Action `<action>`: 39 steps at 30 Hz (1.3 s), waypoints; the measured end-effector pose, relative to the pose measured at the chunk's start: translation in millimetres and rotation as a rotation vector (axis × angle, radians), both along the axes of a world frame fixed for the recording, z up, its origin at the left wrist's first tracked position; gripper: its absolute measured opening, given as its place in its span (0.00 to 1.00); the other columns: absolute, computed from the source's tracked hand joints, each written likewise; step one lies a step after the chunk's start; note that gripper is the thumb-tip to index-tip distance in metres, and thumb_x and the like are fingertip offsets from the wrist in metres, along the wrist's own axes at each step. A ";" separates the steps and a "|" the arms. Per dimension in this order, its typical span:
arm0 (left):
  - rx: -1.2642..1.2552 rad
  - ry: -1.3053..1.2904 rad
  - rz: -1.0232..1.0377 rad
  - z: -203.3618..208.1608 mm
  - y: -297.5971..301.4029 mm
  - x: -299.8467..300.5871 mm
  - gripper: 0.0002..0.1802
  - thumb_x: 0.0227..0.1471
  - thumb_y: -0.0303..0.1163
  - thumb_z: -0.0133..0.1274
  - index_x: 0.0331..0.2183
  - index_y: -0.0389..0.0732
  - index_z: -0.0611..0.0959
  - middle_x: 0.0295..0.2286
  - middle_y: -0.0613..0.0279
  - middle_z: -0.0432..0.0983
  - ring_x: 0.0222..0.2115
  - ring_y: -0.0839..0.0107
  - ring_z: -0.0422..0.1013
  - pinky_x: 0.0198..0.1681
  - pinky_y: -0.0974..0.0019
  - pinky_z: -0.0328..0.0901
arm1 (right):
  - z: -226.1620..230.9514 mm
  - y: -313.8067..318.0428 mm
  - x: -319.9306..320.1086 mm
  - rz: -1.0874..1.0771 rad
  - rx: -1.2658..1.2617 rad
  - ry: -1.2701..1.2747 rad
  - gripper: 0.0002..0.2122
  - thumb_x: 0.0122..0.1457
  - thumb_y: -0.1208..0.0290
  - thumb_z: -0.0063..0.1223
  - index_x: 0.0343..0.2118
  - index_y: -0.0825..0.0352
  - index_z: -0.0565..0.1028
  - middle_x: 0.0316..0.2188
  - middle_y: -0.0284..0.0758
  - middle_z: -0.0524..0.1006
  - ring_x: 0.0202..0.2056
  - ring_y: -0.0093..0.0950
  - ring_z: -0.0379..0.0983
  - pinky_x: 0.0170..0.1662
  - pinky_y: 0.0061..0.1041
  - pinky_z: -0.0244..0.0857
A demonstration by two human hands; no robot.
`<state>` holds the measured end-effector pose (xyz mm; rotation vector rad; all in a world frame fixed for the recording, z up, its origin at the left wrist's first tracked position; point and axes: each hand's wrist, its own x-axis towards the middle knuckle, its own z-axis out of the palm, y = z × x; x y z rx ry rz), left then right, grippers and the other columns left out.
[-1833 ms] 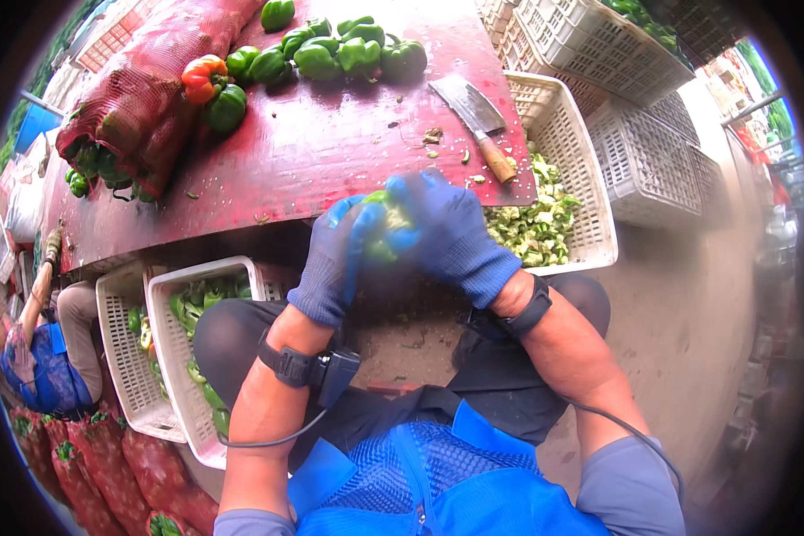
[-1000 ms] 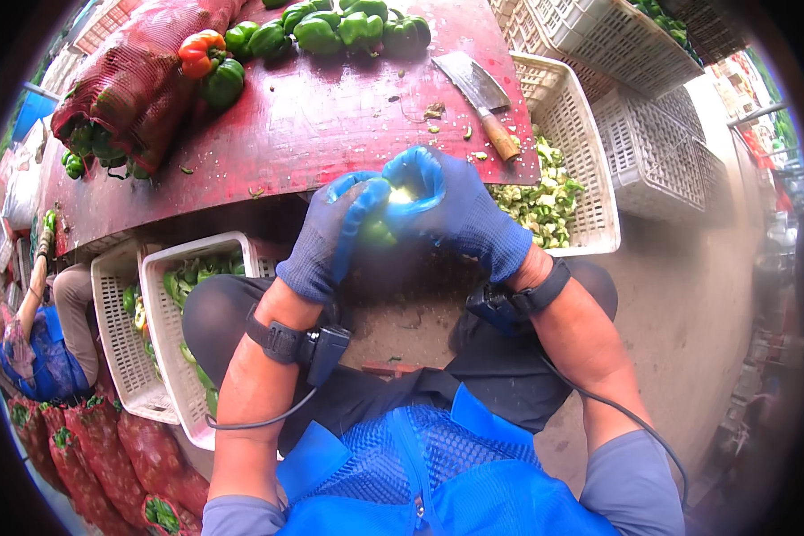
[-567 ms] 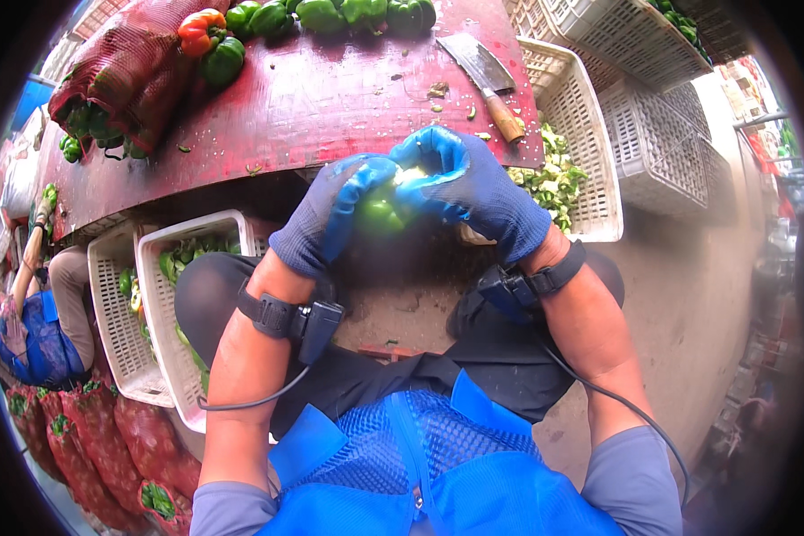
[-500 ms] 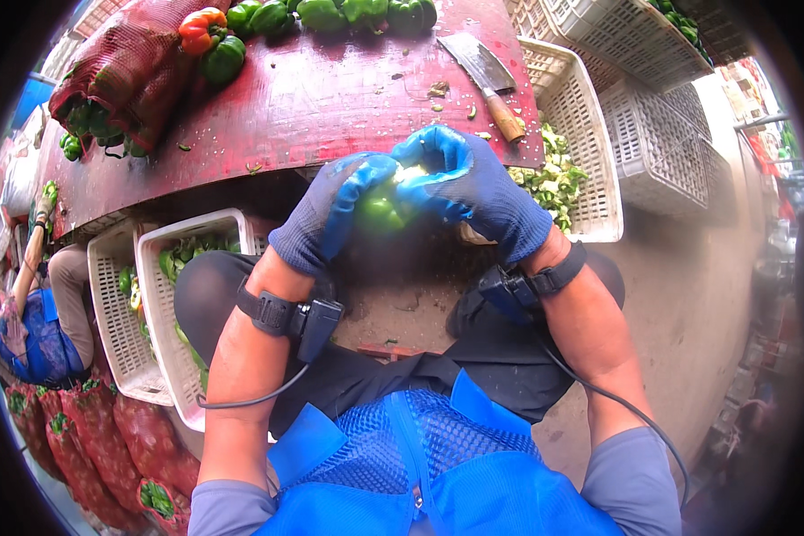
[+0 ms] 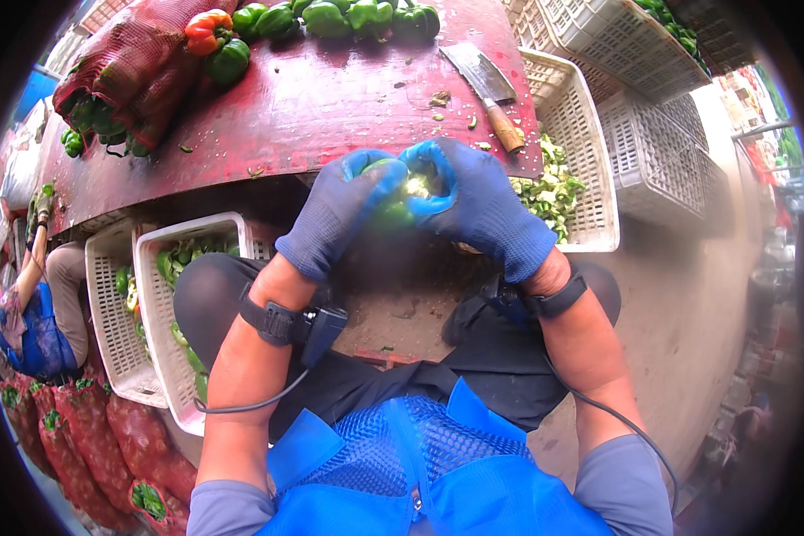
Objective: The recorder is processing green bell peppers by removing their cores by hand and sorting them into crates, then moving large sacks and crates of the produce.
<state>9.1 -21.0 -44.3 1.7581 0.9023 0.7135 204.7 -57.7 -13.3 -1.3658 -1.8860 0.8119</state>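
Observation:
A green bell pepper, blurred at its lower side, is held between both my gloved hands just off the near edge of the red table. My left hand wraps its left side, fingers closed round it. My right hand grips from the other side, thumb and fingers curled at a pale, opened part of the pepper. Beyond my right hand, a cleaver with a wooden handle lies flat on the table. More whole green peppers and one orange-red pepper sit along its far side.
A red mesh sack of peppers rests on the table's left. A white crate at right holds pale green scraps. Two white crates with pepper pieces stand by my left knee. Another person sits far left, near filled red sacks.
My hands have turned the pepper, so its pale opened part now shows more between them. Both hands stay on it. The other person's arms have shifted slightly.

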 end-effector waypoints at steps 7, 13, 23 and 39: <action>-0.023 0.244 0.307 1.0 -6.4 13.6 0.17 0.54 0.37 0.55 0.41 0.35 0.80 0.31 0.65 0.77 0.33 0.80 0.71 0.39 0.72 0.67 | -10.0 5.6 -2.9 -0.060 0.013 -0.356 0.14 0.49 0.67 0.58 0.36 0.69 0.74 0.30 0.48 0.77 0.35 0.48 0.75 0.40 0.43 0.68; -0.331 -0.041 0.208 14.8 -1.4 9.4 0.18 0.57 0.39 0.51 0.41 0.34 0.80 0.34 0.64 0.77 0.36 0.78 0.71 0.43 0.71 0.65 | 0.9 8.1 4.2 -0.050 -0.244 0.085 0.12 0.47 0.69 0.62 0.33 0.69 0.77 0.27 0.44 0.79 0.30 0.36 0.77 0.37 0.32 0.70; -0.302 -0.111 0.001 -7.9 7.8 -7.6 0.24 0.62 0.46 0.39 0.41 0.34 0.79 0.37 0.54 0.77 0.37 0.70 0.72 0.44 0.66 0.65 | -4.8 3.5 3.5 0.016 -0.073 0.197 0.15 0.47 0.70 0.65 0.38 0.68 0.77 0.30 0.34 0.78 0.31 0.19 0.72 0.36 0.24 0.68; 0.037 -0.348 -0.056 -18.0 -2.1 -20.3 0.26 0.48 0.15 0.56 0.50 0.38 0.71 0.44 0.57 0.73 0.44 0.68 0.72 0.50 0.62 0.70 | 8.1 36.4 106.2 -0.708 0.375 -0.383 0.22 0.46 0.68 0.60 0.47 0.64 0.74 0.39 0.43 0.75 0.37 0.38 0.75 0.42 0.35 0.70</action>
